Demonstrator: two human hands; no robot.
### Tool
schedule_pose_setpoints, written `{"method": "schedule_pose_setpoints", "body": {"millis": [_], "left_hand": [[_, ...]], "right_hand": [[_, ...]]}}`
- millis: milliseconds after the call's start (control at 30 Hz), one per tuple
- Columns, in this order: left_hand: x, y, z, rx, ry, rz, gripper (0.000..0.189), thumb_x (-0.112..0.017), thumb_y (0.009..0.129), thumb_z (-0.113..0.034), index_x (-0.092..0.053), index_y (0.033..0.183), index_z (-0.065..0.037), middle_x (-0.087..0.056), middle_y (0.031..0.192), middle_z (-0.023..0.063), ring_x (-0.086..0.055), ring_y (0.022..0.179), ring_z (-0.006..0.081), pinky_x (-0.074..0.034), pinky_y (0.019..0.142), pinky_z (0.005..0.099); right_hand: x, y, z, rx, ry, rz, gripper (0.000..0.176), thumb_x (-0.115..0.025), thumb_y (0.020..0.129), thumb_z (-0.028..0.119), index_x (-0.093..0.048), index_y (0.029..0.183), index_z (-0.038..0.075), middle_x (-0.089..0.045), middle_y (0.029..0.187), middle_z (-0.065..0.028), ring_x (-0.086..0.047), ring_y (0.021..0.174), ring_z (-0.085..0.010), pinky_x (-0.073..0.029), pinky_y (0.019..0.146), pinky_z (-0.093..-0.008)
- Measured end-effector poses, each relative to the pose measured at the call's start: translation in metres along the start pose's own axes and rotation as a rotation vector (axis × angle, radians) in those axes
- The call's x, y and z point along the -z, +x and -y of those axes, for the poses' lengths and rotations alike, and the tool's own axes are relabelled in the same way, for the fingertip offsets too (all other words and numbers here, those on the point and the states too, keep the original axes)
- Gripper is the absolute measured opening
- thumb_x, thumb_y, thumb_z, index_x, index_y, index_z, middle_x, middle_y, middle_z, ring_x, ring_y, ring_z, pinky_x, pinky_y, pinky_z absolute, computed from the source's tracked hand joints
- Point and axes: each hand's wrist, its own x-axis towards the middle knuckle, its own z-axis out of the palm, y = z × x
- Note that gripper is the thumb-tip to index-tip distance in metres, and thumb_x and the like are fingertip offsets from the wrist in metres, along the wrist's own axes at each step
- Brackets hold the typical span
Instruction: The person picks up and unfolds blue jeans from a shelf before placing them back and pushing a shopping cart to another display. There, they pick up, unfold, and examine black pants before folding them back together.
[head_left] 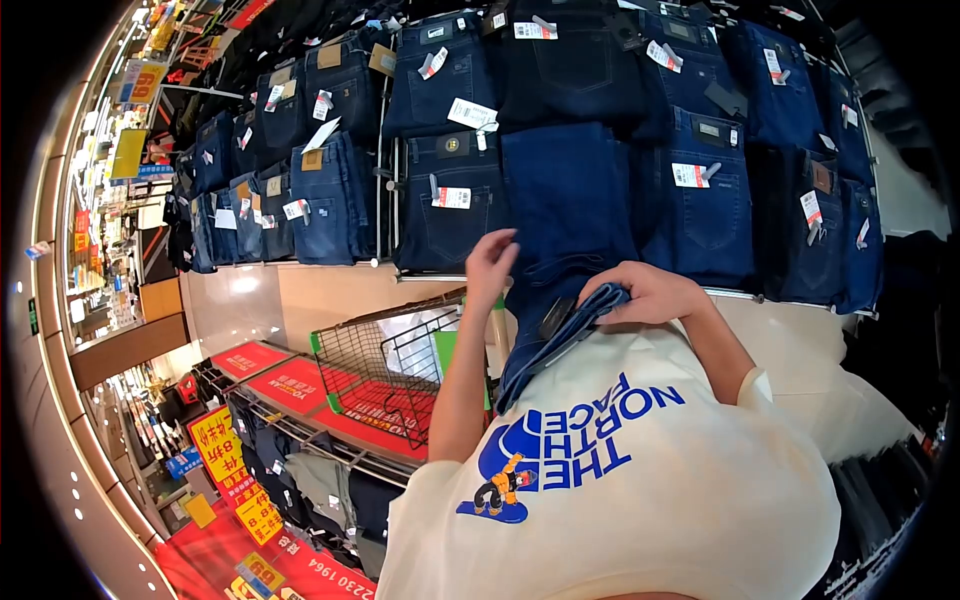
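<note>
A pair of dark blue jeans [565, 345] hangs bunched in front of my chest, its waistband gathered and a dark label showing near it. My right hand [655, 293] grips the waistband, fingers closed around the folded denim. My left hand [490, 268] is raised at the left side of the jeans, fingers loosely bent and apart, with nothing visible in it. Just beyond the hands, a folded dark blue pair of jeans [565, 180] lies on the rack, and the held pair overlaps its lower edge.
Stacks of tagged folded jeans [705, 190] fill the metal display rack ahead. At lower left stands a black wire shopping cart [385, 360] with green corners, beside a red-topped stand [290, 385] with hanging clothes [320, 480]. Yellow sale signs [215, 445] are farther left.
</note>
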Motion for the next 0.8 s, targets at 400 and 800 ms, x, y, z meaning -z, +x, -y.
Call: {"method": "schedule_pose_setpoints", "body": {"millis": [400, 800], "left_hand": [[-0.076, 0.03, 0.027, -0.559, 0.98, 0.293, 0.06, -0.078, 0.067, -0.012, -0.065, 0.126, -0.014, -0.047, 0.146, 0.0157, -0.041, 0.138, 0.0361, -0.033, 0.115, 0.0532], [-0.002, 0.076, -0.094, 0.337, -0.079, 0.054, 0.06, -0.069, 0.09, -0.038, -0.057, 0.129, 0.005, -0.063, 0.128, 0.0184, -0.059, 0.116, 0.0265, -0.045, 0.099, 0.0363]], "right_hand": [[-0.011, -0.021, 0.002, 0.033, 0.058, -0.271, 0.028, -0.076, 0.086, 0.006, -0.07, 0.114, 0.004, -0.073, 0.1, -0.0059, -0.067, 0.09, -0.0169, -0.051, 0.089, -0.027], [0.0, 0.009, 0.061, 0.482, -0.128, -0.303, 0.026, -0.078, 0.082, 0.01, -0.071, 0.105, 0.002, -0.074, 0.094, -0.0087, -0.071, 0.084, -0.0183, -0.052, 0.076, -0.0297]]}}
